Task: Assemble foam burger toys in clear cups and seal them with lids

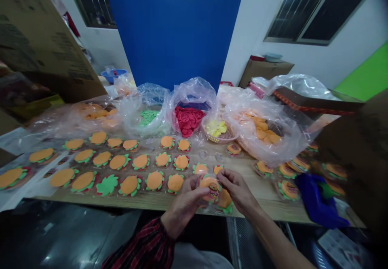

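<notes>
My left hand [188,199] is closed on a clear plastic pack with a toy burger [209,186] inside, its thumb lying across the front. A printed burger label shows on the pack. My right hand [238,189] pinches at the pack's upper right edge; whether its fingertips hold the pack itself or a small piece there, I cannot make out. Just beneath, an orange and green toy burger [224,199] lies partly hidden on the table. To the left, rows of flat toy burgers [154,180] sit in clear trays, one with a green lettuce piece [107,185] on top.
Behind the rows stand plastic bags of green pieces [148,117], red pieces [188,119] and orange pieces [263,129], plus a basket [228,135] with yellow pieces. Labelled packs [287,190] and a blue tape dispenser [318,200] lie at right. A blue board [176,34] rises behind.
</notes>
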{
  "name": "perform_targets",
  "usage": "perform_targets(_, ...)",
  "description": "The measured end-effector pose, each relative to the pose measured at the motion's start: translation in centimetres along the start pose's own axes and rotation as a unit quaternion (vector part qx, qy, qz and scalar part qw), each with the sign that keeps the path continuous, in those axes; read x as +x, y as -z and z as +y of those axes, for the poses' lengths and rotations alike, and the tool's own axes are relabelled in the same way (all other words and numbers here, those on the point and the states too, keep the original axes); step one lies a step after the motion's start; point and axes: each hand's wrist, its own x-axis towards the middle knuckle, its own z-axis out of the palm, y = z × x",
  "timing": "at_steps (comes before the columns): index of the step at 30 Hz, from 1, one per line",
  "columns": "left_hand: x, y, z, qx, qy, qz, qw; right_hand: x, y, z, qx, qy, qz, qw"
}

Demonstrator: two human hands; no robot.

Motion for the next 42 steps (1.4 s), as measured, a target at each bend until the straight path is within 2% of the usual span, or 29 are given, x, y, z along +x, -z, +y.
perform_targets(3, -0.3, -0.2, -0.6, 0.004, -0.016, 0.003, 1.000, -0.7, 0.0, 0.8, 0.008, 0.016, 0.051, 0.999)
perform_targets(7, -0.4, -0.3, -1.7, -0.003, -0.048, 0.050, 0.998, -1.7, 0.5, 1.8, 0.021, 0.017, 0.083, 0.996)
perform_targets(10, -0.4, -0.1, -2.1, 0.030, -0.051, 0.042, 0.997, -1.9, 1.2, 1.5, -0.032, 0.013, 0.048, 0.998)
perform_targets(14, -0.4, 0.0, -2.3, 0.100, -0.043, -0.031, 0.994, -1.5, 1.6, -0.1, -0.076, 0.022, -0.029, 0.996)
perform_targets(17, -0.5, 0.1, -2.5, 0.121, -0.034, -0.015, 0.992, -1.5, 1.2, -0.5, -0.062, 0.005, -0.041, 0.997)
perform_targets(19, -0.6, 0.0, -2.5, 0.114, -0.038, -0.001, 0.993, -1.8, 0.9, 0.1, -0.026, -0.001, -0.010, 1.000)
perform_targets(22, -0.7, -0.2, -2.3, 0.092, -0.056, -0.010, 0.994, -2.5, 0.8, 1.3, 0.040, -0.002, 0.061, 0.997)
perform_targets(24, -0.8, -0.3, -2.2, 0.100, -0.061, -0.015, 0.993, -2.8, 1.1, 1.5, 0.036, -0.002, 0.069, 0.997)
perform_targets(27, -0.8, -0.4, -2.2, 0.167, -0.039, -0.023, 0.985, -2.8, 1.8, 0.6, -0.053, -0.004, -0.018, 0.998)
perform_targets(30, -0.7, -0.6, -2.1, 0.225, -0.016, -0.073, 0.972, -2.7, 1.9, -0.6, -0.112, -0.012, -0.116, 0.987)
perform_targets(33, -0.7, -0.7, -1.9, 0.264, -0.016, -0.103, 0.959, -2.7, 1.5, -0.8, -0.114, -0.003, -0.139, 0.984)
perform_targets(36, -0.5, -0.7, -1.9, 0.291, -0.004, -0.080, 0.953, -3.1, 0.8, 0.0, -0.099, 0.009, -0.105, 0.990)
perform_targets(39, -0.5, -0.8, -2.2, 0.267, -0.020, -0.032, 0.963, -3.7, 0.4, 1.1, -0.010, -0.005, -0.014, 1.000)
perform_targets(42, -0.8, -0.9, -2.8, 0.203, -0.026, -0.008, 0.979, -4.1, 0.6, 1.9, 0.090, -0.013, 0.072, 0.993)
